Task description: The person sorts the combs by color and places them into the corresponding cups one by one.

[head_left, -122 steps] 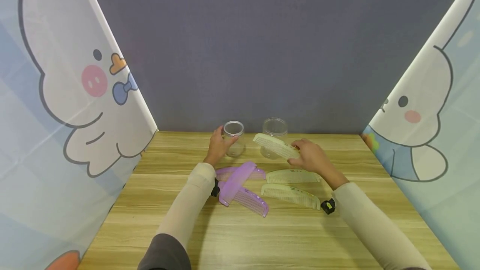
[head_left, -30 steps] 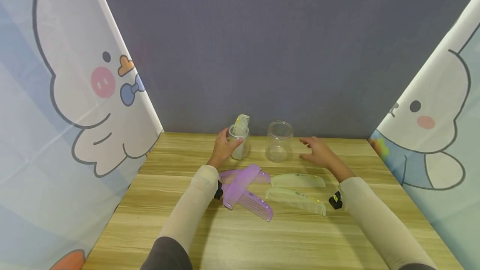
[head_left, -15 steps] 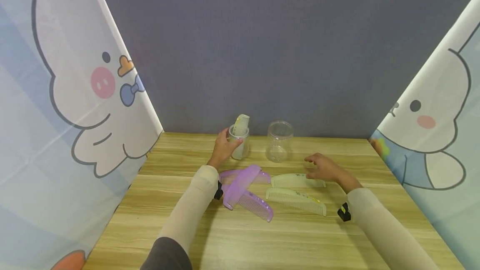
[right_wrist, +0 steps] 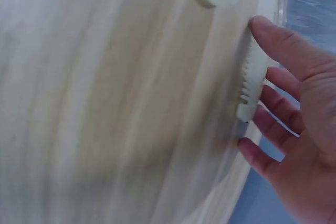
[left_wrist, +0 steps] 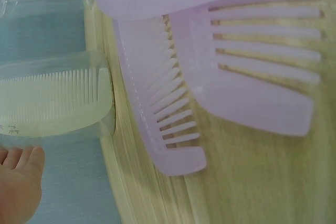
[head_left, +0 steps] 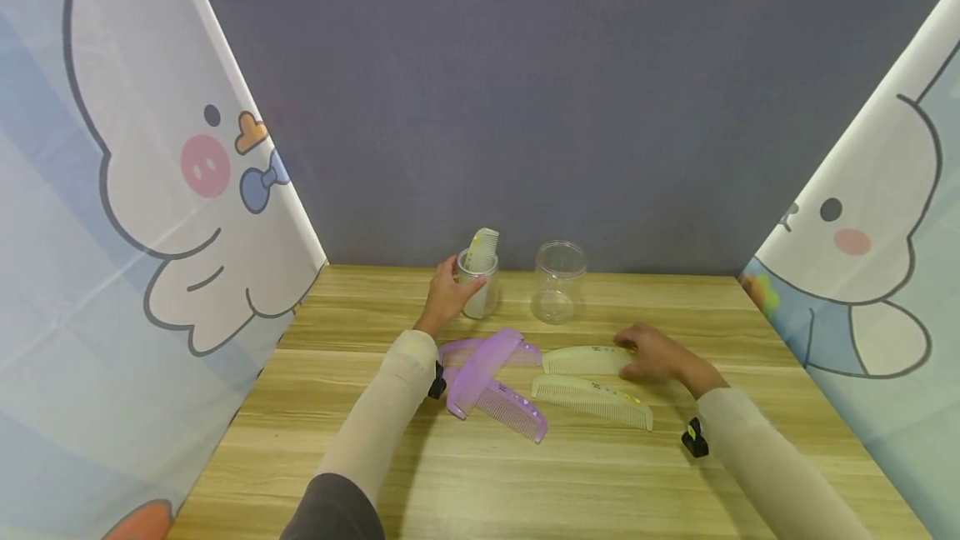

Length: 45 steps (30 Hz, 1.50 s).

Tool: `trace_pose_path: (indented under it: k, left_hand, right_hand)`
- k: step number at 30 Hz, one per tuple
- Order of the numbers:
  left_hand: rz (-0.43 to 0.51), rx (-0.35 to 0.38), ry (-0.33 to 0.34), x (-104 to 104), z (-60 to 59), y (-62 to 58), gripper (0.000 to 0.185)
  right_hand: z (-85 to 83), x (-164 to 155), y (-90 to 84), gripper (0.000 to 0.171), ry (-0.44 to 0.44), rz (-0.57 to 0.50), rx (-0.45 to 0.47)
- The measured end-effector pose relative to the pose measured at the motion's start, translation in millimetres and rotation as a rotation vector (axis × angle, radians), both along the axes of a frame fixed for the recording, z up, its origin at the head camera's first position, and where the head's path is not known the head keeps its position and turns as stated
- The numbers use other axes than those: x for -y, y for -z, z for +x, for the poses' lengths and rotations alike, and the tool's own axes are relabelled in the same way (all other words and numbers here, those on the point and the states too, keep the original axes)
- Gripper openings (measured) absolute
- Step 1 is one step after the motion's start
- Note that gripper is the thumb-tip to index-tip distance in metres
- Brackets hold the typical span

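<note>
My left hand [head_left: 447, 298] grips a clear jar [head_left: 491, 294] near the back edge, its thumb on the near side. A pale green comb [head_left: 482, 248] stands in this jar, its top above the rim; the left wrist view shows the comb [left_wrist: 58, 95] through the clear wall. My right hand [head_left: 660, 357] is at the right end of another pale green comb [head_left: 581, 360] lying flat. In the right wrist view, the thumb and fingers lie on opposite sides of that comb [right_wrist: 254, 72]. A further green comb [head_left: 592, 402] lies just nearer.
Several purple combs [head_left: 483, 369] overlap on the wooden table [head_left: 480, 482], left of the green ones. A second clear jar [head_left: 558, 283] stands upright to the right of the held one. A grey panel [head_left: 525, 107] closes off the back, and printed cloths [head_left: 225, 290] hang at the sides.
The green comb my right hand held earlier now stands in the left jar. My right hand has since come down and nearer, onto the far green comb. My left hand stays at its jar.
</note>
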<state>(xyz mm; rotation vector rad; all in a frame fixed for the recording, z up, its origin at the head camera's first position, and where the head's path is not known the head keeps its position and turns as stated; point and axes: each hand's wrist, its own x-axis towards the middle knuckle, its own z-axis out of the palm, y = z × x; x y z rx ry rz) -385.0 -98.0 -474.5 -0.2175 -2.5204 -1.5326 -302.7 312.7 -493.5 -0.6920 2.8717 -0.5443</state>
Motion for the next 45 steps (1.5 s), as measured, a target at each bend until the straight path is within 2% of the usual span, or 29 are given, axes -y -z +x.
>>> trace_pose_path:
  k: [14,20,29,35,45]
  left_hand:
    - [-0.030,-0.014,0.008,0.4,-3.1,1.1,0.077]
    - [-0.030,-0.030,0.002,0.3,-3.8,0.6,0.076]
    - [-0.033,-0.016,0.008,0.6,-5.0,2.8,0.076]
    - [-0.042,-0.016,0.007,-0.2,-4.6,2.3,0.076]
    - [-0.023,-0.025,0.011,0.6,-3.9,2.3,0.076]
  right_hand:
    - [-1.6,-9.9,10.3,0.061,-0.031,-0.024,-0.009]
    - [-3.7,-11.2,12.0,0.060,-0.050,-0.028,-0.042]
    - [-2.0,-10.7,13.4,0.055,-0.059,-0.029,-0.105]
    - [-1.9,-11.3,12.4,0.056,-0.034,-0.023,-0.079]
    - [-4.6,-12.8,8.7,0.056,0.000,-0.085,-0.057]
